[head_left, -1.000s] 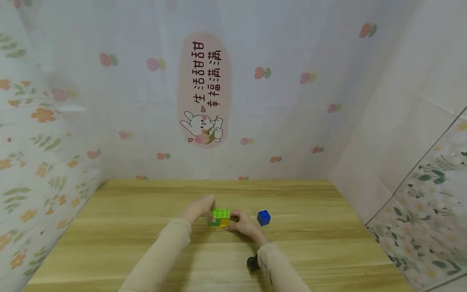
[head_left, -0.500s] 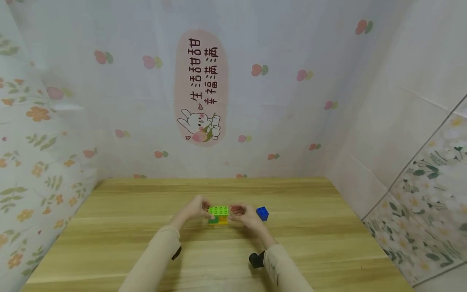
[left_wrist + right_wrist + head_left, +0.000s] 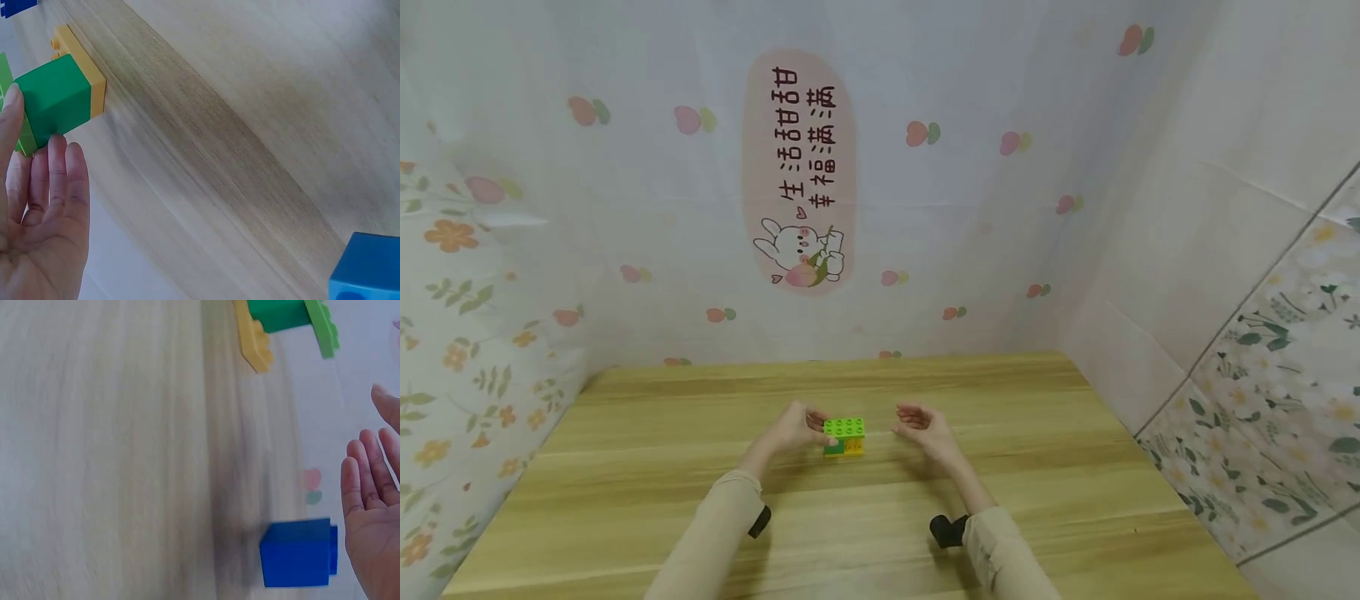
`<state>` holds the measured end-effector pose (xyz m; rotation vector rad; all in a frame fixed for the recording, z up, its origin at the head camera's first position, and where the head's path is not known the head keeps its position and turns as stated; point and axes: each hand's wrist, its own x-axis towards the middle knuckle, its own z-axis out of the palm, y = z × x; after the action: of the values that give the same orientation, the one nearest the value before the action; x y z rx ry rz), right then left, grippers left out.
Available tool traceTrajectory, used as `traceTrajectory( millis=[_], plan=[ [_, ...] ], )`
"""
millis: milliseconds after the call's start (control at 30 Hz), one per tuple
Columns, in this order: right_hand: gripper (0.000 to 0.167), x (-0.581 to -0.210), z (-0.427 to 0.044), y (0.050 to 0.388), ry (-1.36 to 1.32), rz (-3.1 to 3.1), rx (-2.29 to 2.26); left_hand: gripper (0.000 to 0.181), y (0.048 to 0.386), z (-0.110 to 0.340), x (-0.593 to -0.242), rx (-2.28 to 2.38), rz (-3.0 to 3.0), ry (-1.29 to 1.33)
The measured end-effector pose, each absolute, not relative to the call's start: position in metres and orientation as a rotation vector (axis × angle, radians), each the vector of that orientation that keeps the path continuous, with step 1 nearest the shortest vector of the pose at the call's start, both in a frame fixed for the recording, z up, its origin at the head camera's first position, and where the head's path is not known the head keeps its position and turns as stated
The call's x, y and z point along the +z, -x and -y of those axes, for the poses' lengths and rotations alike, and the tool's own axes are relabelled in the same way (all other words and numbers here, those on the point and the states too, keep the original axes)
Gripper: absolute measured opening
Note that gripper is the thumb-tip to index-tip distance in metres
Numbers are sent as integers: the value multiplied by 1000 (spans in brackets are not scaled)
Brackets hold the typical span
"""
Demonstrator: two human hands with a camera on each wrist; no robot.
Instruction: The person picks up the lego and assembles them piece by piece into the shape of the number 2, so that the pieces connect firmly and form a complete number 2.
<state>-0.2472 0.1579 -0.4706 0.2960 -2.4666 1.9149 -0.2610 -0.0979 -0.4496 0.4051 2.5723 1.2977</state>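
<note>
A toy brick stack (image 3: 844, 442) stands on the wooden table: a yellow plate (image 3: 94, 81) at the bottom, a dark green brick (image 3: 59, 97) on its left part, and a lime eight-stud plate (image 3: 844, 427) on top. My left hand (image 3: 793, 427) holds the stack's left end, thumb on the near side and fingers on the far side. To the right of the stack, my right hand (image 3: 931, 433) is apart from it, fingers loosely extended, holding nothing. In the right wrist view a blue brick (image 3: 297, 555) lies close to that hand; in the head view it is hidden.
Another, lighter blue brick (image 3: 369, 269) shows at the lower right of the left wrist view. Black wrist cameras (image 3: 949, 531) sit at both sleeves. Printed cloth (image 3: 985, 250) hangs behind the wooden table (image 3: 850, 517) and at its sides.
My right hand has let go of the stack and moved right, covering the blue brick in the head view. My left hand stays at the stack. The head view has shifted slightly.
</note>
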Motion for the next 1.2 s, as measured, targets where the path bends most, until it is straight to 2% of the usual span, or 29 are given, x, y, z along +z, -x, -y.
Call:
traceTrajectory(
  millis=[267, 567, 767, 900, 1200],
  plan=[
    [41, -462, -182, 243, -231, 2469, 1797, 52, 261, 102, -445, 1297, -2557, -506],
    [52, -468, -205, 244, -95, 2484, 1710, 41, 261, 95, -446, 1303, -2573, -355],
    [58, -476, -207, 245, 39, 2602, 1624, 47, 266, 101, -453, 1314, -2547, -467],
    [63, -480, -204, 245, 113, 2713, 1547, 42, 262, 98, -446, 1319, -2544, -372],
    [58, -484, -200, 242, 158, 2756, 1491, 44, 260, 95, -446, 1290, -2572, -363]
  ],
)
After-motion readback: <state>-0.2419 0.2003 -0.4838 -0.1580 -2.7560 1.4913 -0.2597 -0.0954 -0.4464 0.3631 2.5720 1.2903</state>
